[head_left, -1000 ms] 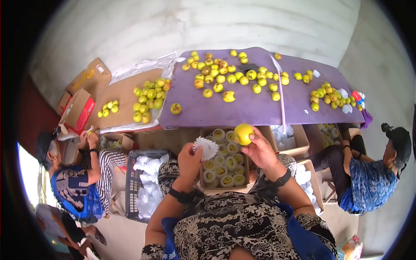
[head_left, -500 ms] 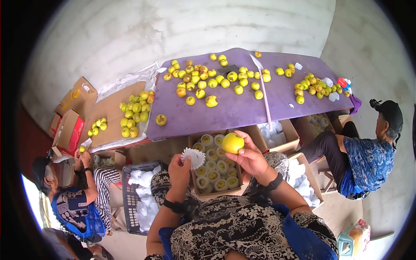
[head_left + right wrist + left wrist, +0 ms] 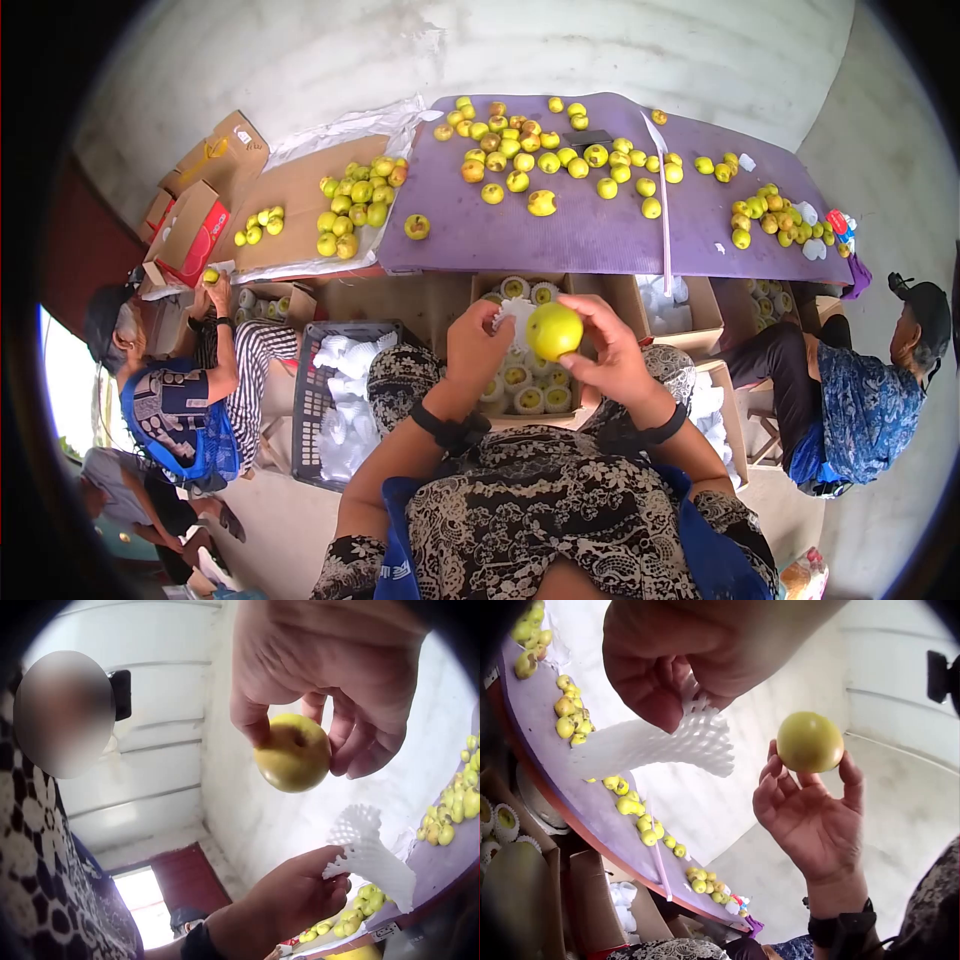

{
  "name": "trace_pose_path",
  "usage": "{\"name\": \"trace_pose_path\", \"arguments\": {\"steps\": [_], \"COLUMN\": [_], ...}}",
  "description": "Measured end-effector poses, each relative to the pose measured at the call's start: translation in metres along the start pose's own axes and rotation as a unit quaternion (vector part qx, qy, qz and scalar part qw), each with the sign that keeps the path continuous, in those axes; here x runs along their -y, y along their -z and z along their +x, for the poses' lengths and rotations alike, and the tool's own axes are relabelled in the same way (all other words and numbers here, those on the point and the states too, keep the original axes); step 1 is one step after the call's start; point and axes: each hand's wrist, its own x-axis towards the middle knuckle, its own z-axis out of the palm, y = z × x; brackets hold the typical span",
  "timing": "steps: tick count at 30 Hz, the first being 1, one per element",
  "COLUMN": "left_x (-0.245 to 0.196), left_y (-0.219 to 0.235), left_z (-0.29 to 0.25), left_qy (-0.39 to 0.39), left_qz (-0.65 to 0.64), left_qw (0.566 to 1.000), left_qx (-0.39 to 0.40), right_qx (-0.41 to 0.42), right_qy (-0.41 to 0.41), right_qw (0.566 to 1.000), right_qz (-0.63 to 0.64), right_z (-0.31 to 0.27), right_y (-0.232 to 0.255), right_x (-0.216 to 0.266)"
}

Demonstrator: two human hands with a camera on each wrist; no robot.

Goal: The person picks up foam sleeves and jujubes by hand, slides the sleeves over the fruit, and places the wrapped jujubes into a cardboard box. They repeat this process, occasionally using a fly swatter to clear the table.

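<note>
My left hand [image 3: 477,350] pinches a white foam net sleeve [image 3: 515,312] by its edge; in the left wrist view the sleeve [image 3: 660,746] hangs flared at one end and narrower at the other. A yellow-green apple [image 3: 554,331] sits in the fingertips of my right hand [image 3: 618,360], beside the sleeve and above the box. The right wrist view shows the thumb and fingers around the apple [image 3: 294,756], its hollow end visible. The apple is outside the sleeve.
A carton [image 3: 575,405] of sleeved apples stands below my hands. Loose apples lie on the purple table [image 3: 450,240] ahead. A dark crate [image 3: 308,400] and a carton [image 3: 735,420] of foam sleeves flank my legs. People sit at both sides.
The two hands have come closer together, bringing the sleeve next to the apple. The head view has shifted, so the table and boxes appear moved.
</note>
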Motion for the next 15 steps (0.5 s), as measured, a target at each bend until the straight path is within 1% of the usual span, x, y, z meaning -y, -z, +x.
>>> {"name": "trace_pose_path", "arguments": {"steps": [1,3,5,7,8,10,11,13,14,15], "left_x": [-0.002,-0.007,-0.011,-0.014,-0.013,-0.012,-0.012,-0.017,-0.018,-0.018], "left_y": [-0.001,0.0,0.003,0.006,0.007,0.008,0.008,0.01,0.01,0.01], "left_z": [-0.001,-0.004,-0.007,-0.009,-0.009,-0.009,-0.009,-0.012,-0.012,-0.012], "left_qy": [-0.03,-0.03,-0.029,-0.023,-0.023,-0.018,-0.019,-0.03,-0.03,-0.033], "left_qz": [0.039,0.03,0.022,-0.006,-0.006,-0.006,-0.006,-0.008,-0.008,-0.007], "left_qw": [0.999,0.999,0.999,0.999,0.999,0.999,0.999,0.999,0.998,0.998], "left_qx": [0.001,0.005,0.007,0.025,0.024,0.043,0.044,0.045,0.045,0.047], "right_qx": [0.0,0.023,0.025,0.031,0.032,0.055,0.055,0.067,0.067,0.069], "right_qy": [0.0,0.014,0.024,-0.007,-0.007,-0.054,-0.054,-0.12,-0.12,-0.159], "right_qw": [1.0,0.994,0.992,0.99,0.99,0.989,0.989,0.987,0.987,0.983], "right_qz": [0.0,-0.109,-0.125,-0.14,-0.139,-0.127,-0.127,-0.079,-0.079,-0.054], "right_z": [0.002,0.006,0.006,0.005,0.004,0.004,0.004,0.004,0.004,0.003], "right_y": [-0.001,-0.003,-0.004,-0.003,-0.003,-0.001,-0.001,0.0,0.0,0.001], "right_x": [0.003,0.009,0.003,-0.001,-0.002,-0.004,-0.004,-0.004,-0.005,-0.007]}}
